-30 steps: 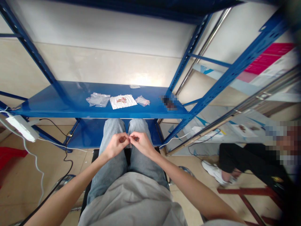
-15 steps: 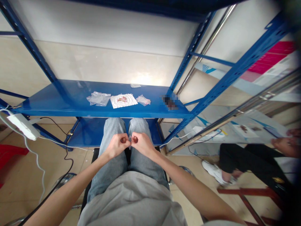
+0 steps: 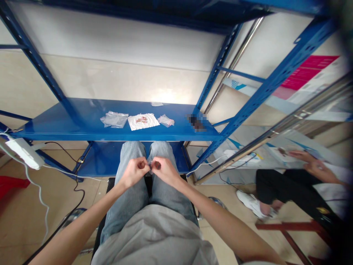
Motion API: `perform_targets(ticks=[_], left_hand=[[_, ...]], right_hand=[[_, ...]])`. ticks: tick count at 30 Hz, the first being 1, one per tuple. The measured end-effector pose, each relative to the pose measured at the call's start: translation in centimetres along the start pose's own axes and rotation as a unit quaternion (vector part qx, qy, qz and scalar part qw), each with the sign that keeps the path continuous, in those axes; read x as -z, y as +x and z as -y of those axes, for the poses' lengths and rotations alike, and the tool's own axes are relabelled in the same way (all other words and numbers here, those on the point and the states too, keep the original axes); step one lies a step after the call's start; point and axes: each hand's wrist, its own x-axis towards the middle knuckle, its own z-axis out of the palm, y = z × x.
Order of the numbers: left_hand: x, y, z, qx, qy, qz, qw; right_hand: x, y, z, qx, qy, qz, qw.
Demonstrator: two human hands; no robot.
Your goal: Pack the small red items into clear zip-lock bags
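A co-worker's hands (image 3: pixel 317 170) have neared a sheet (image 3: pixel 289 159); left grip (image 3: pixel 135 171) and right grip (image 3: pixel 164 170) pinch clear plastic (image 3: pixel 150 167).

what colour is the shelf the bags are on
Blue shelf, shown best in the head view.

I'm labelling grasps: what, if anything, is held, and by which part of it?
Left hand and right hand pinch a small piece of clear plastic between their fingertips; which part cannot be told.

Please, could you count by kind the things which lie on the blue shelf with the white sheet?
Clear plastic bundles, the larger and the smaller: 2
White sheet with small reddish bits: 1
Pale flat piece: 1
Dark blurred item: 1
Total: 5
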Motion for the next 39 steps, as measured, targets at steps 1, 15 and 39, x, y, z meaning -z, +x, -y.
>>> perform_targets(ticks=[1, 15, 39], left_hand=[[0.1, 0.0, -0.1, 0.0, 0.016, -0.015, 1.0], [-0.8, -0.4, 0.0, -0.008, -0.059, -0.004, 0.998], [1.4, 0.4, -1.2, 0.033, -0.129, -0.041, 0.99]], right_hand=[[0.0, 0.0, 0.0, -0.005, -0.013, -0.014, 1.0], [0.3, -0.1, 0.1, -0.003, 0.14, -0.055, 0.989], [0.7, 1.1, -1.7, -0.146, 0.373, -0.015, 0.916]])
